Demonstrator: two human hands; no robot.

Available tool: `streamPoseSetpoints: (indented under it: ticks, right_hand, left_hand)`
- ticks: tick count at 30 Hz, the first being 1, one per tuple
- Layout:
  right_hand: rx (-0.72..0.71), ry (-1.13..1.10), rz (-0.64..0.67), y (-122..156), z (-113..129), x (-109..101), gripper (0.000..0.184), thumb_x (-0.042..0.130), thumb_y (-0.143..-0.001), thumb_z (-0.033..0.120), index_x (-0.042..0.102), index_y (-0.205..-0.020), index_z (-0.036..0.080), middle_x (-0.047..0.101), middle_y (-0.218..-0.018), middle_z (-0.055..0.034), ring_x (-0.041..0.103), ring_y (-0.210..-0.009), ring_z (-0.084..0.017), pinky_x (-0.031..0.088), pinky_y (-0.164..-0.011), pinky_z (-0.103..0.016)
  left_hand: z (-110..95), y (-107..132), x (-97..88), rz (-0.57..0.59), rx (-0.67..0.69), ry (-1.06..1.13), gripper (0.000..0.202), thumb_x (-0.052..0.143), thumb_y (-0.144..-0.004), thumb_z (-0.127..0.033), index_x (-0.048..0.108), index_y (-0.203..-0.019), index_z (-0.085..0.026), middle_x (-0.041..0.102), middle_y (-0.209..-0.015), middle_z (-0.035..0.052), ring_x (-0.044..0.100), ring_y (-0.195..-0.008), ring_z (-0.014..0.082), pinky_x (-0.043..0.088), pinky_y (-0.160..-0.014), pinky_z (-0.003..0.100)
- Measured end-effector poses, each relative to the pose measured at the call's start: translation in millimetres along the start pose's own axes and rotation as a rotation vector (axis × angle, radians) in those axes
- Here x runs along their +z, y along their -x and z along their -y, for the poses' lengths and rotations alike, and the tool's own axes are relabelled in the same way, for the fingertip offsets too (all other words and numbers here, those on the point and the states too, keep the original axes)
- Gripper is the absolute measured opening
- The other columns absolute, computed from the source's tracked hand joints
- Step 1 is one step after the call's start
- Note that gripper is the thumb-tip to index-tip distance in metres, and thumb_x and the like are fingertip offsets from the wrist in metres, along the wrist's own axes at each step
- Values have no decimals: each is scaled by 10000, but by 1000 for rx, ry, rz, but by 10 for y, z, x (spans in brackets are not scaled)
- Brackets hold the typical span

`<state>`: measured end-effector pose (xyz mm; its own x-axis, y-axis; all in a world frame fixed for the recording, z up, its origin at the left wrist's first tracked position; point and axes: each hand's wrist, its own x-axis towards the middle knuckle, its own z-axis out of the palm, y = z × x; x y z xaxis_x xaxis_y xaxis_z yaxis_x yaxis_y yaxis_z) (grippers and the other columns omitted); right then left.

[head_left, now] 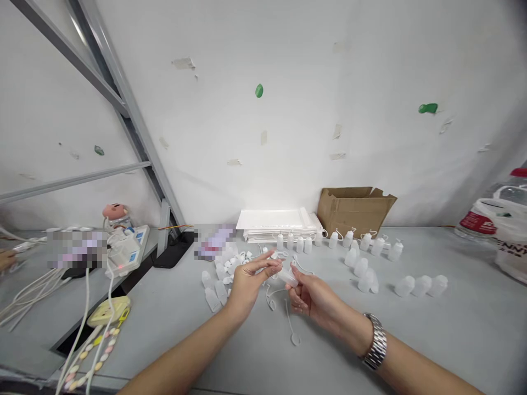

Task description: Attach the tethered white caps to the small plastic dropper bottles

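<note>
While bottles (pixel 362 267) crowd behind, left hand (pixel 247 284), right hand (pixel 312 297) pinching one vial (pixel 287 276) toward tabletop's (pixel 415 340) near edge.

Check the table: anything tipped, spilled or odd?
Nothing spilled. Three bottles at the right and others by the left hand lie on their sides; the row by the box stands upright. The right hand grips a bottle.

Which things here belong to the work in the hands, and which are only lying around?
In use: small bottle in right hand; left hand pinching beside it; loose bottles; white cords.
Lying about: cardboard box; white stack; power strip; plastic bag.
</note>
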<state>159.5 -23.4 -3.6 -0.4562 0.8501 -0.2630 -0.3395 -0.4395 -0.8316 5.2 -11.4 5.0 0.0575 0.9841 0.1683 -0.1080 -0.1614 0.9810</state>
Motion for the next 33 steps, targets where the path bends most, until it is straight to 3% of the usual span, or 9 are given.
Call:
streamPoseSetpoints:
  ticks: [4,9,12,16,20,24,29,33]
  right_hand:
    - [-66,119,-56,1,-14,13,430,562,-713,554,523,-598,142,472,-423,34,351,-396,-63,297,-490,-242]
    - [-191,255,-97,-7,-45,12,399,652,-635,521,505,-752,169,585,-578,14,479,-497,-104,334,-534,-252]
    - [-192,270,-65,-4,-41,-4,380,648,-647,512,500,-702,167,527,-490,48,408,-424,-77,289,-486,-236]
    - [-97,147,76,1,-6,-29,370,543,-756,505,514,-641,155,374,-356,87,245,-356,-48,203,-438,-227]
    - [-18,80,154,-9,3,-35,474,398,-819,548,512,-576,158,364,-313,66,237,-331,-54,199,-428,-234]
    - [-97,137,44,-20,-21,-12,441,460,-786,551,542,-641,143,499,-433,25,377,-390,-68,277,-471,-237]
    - [-205,232,-54,-30,-39,13,413,626,-667,524,507,-852,174,602,-601,18,505,-492,-102,361,-557,-258]
    - [-249,310,-57,-13,-25,29,405,602,-662,559,499,-733,173,564,-491,36,470,-427,-92,338,-495,-243]
  left_hand:
    - [31,-8,-1,-35,-75,58,123,694,-607,-268,712,-701,-190,710,-896,62,568,-1023,253,371,-938,373]
    - [78,-38,-40,-52,-121,145,151,713,-595,-271,703,-704,-167,714,-865,77,585,-987,244,364,-934,374]
    - [54,-46,-60,-26,-157,165,151,728,-576,-267,695,-676,-159,715,-846,86,591,-974,244,357,-931,380]
    - [4,-48,-71,17,-166,184,143,739,-562,-258,688,-651,-158,715,-836,88,595,-959,241,356,-922,379]
    - [-16,-35,-57,31,-136,212,119,739,-564,-240,685,-637,-162,716,-810,73,598,-949,231,359,-920,366]
    - [3,-17,-39,22,-139,241,113,726,-587,-239,687,-662,-163,716,-830,70,592,-970,225,342,-944,364]
    - [36,-31,-60,-13,-176,288,134,722,-591,-238,687,-692,-157,710,-883,83,568,-1025,228,314,-976,364]
    - [31,-41,-67,-16,-184,319,130,740,-562,-235,678,-650,-161,718,-827,74,580,-1006,228,311,-976,364]
